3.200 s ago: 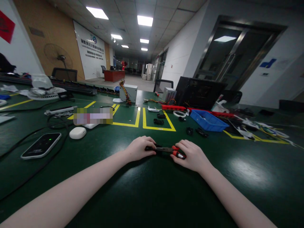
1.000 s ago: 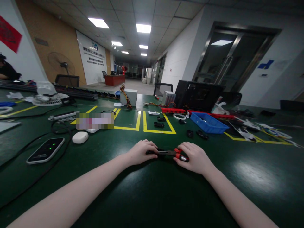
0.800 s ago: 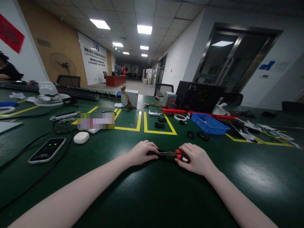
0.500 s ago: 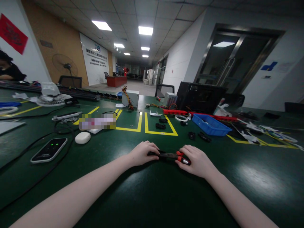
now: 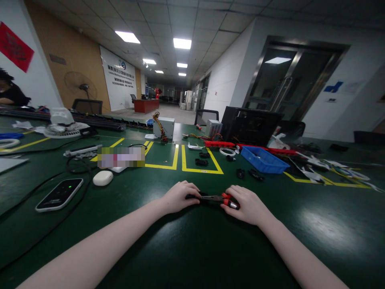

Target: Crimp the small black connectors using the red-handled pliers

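My right hand [image 5: 245,204] is closed round the red-and-black handles of long-nose pliers [image 5: 214,198]. Their jaws point left, toward my left hand [image 5: 181,196]. Between its fingertips my left hand pinches a small black part [image 5: 191,196], mostly covered by the fingers; its kind I cannot make out. The plier tips reach this part, but whether they grip it is too small to tell. Both hands rest low over the green tabletop [image 5: 198,245].
Small black parts [image 5: 201,162] lie inside a yellow tape outline ahead. A blue tray [image 5: 264,159] stands right of them, before a black case [image 5: 251,125]. At left are a phone-like device [image 5: 60,195], a white rounded case [image 5: 102,178] and black cables. A person [image 5: 13,90] sits far left.
The hands and pliers keep nearly the same pose, with the left hand still pinching the black part. The whole view has shifted slightly as the head moved.
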A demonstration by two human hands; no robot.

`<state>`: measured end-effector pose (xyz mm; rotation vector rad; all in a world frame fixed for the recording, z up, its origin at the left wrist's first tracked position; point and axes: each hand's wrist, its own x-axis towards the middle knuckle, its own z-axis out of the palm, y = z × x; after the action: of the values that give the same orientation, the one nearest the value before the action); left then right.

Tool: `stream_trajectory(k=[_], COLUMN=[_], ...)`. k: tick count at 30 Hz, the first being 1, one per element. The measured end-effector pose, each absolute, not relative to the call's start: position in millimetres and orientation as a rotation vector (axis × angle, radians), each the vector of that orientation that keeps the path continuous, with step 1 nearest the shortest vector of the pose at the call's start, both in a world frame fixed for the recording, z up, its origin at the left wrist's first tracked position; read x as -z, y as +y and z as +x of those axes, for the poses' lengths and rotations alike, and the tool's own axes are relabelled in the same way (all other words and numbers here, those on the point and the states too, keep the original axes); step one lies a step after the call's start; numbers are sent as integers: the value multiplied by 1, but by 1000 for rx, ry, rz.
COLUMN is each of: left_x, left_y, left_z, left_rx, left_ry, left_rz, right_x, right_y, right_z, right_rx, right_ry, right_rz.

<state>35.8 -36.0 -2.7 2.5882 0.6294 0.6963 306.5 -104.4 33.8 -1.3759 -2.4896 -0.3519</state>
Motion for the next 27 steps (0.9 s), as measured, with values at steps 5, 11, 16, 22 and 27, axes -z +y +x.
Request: stream_trajectory(k=[5,11,16,22,27], left_x=[1,0,2,3,1], left_y=[-38,-39,-40,-38,-40], left_z=[36,35,36,37,37], left_rx=[-693,-691,-698,-708,-703], left_ry=[621,635,632,627,626], left_rz=[2599,2607,2624,2624,2610], right_x=[-34,-33,-31,-26,-23], right_y=[-105,-105,-104,-103,-101], right_z=[307,308,308,305,302], right_rx=[345,359,510,615,734], right_ry=[-2493,-2499,-2472,-2438,-2390], right_rz=[-1401,-1406,-1349,-1310,-1244])
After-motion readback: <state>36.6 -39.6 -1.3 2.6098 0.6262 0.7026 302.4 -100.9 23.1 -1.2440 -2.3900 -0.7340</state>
